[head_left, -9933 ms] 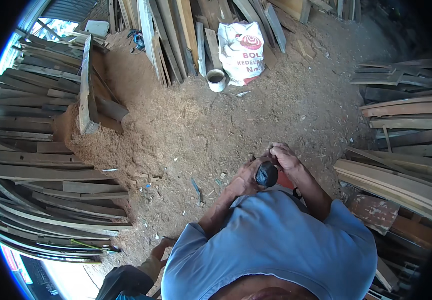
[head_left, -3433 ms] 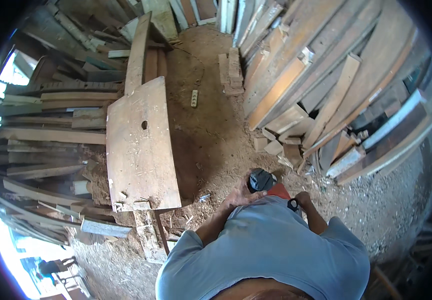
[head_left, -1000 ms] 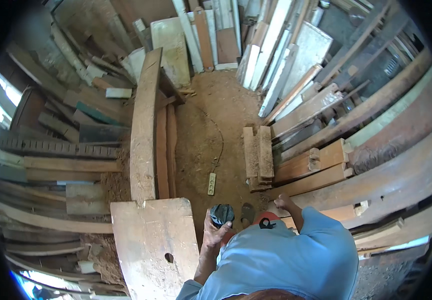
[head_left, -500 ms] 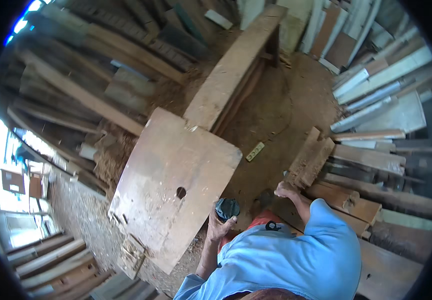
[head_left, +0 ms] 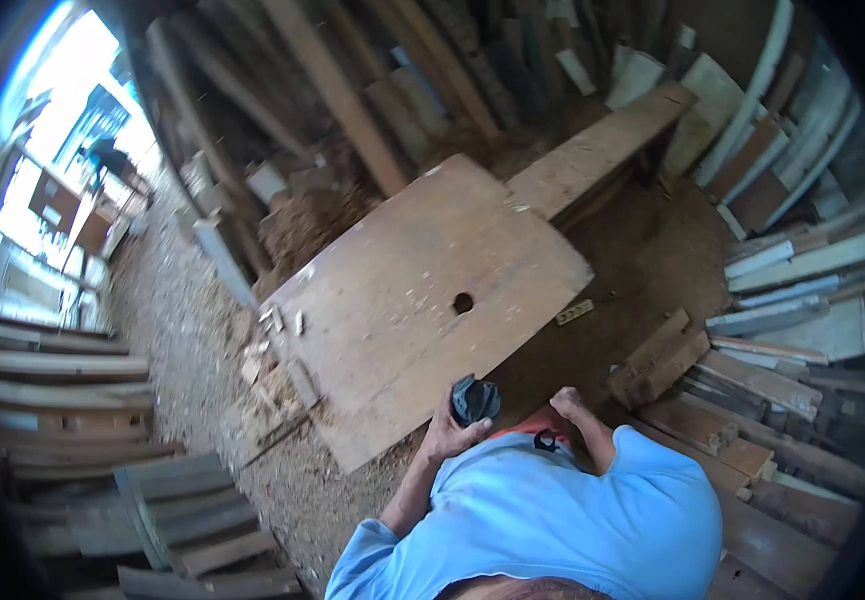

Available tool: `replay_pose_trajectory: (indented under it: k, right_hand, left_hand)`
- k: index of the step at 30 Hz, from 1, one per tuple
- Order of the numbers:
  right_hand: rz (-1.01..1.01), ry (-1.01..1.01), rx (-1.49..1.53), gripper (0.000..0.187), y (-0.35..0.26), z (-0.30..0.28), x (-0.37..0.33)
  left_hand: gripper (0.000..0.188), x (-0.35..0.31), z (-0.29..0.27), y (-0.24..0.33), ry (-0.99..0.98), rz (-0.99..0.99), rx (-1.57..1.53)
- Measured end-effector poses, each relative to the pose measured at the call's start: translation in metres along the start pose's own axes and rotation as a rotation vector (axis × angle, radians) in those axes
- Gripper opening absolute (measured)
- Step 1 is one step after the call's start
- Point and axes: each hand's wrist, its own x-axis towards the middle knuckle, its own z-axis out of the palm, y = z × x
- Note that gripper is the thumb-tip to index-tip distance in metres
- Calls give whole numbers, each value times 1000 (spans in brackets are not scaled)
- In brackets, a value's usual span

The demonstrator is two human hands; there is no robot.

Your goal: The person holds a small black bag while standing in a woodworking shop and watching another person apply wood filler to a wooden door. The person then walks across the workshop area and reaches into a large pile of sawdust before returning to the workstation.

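Observation:
My left hand (head_left: 445, 436) is wrapped round a dark, blue-black rounded thing (head_left: 475, 400) with a crumpled-looking top; I cannot make out its kind. It is held in front of my body, by the near edge of a large wooden board (head_left: 393, 330) with a round hole (head_left: 464, 303) in it. Farther right, my right hand (head_left: 568, 403) is closed in a fist in front of my waist. Its palm side is hidden, so whatever it may hold does not show. Wood shavings and several small offcuts (head_left: 275, 319) lie on the board.
A long wooden bench (head_left: 603, 150) runs away behind the board. On the floor beyond the board's right edge lies a power strip (head_left: 574, 312). Timber stacks (head_left: 793, 420) line the right side, and more planks (head_left: 63, 390) are piled at left. Shavings cover the floor (head_left: 168, 290).
The view has turned left, so the board and bench appear farther right. My right hand has drawn away from the stacked wood blocks toward my body. My left hand still holds the dark thing.

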Motion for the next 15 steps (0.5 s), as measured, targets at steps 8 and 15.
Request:
replay_pose_trajectory:
  k: [8,15]
  right_hand:
    - [519,-121,538,21,-90,-27,10]
    - [-127,-194,497,32,-165,-129,72]
  left_hand:
    - [90,-120,-77,-3,268,-23,-110]
    - [82,-173,-62,-5,662,112,-126]
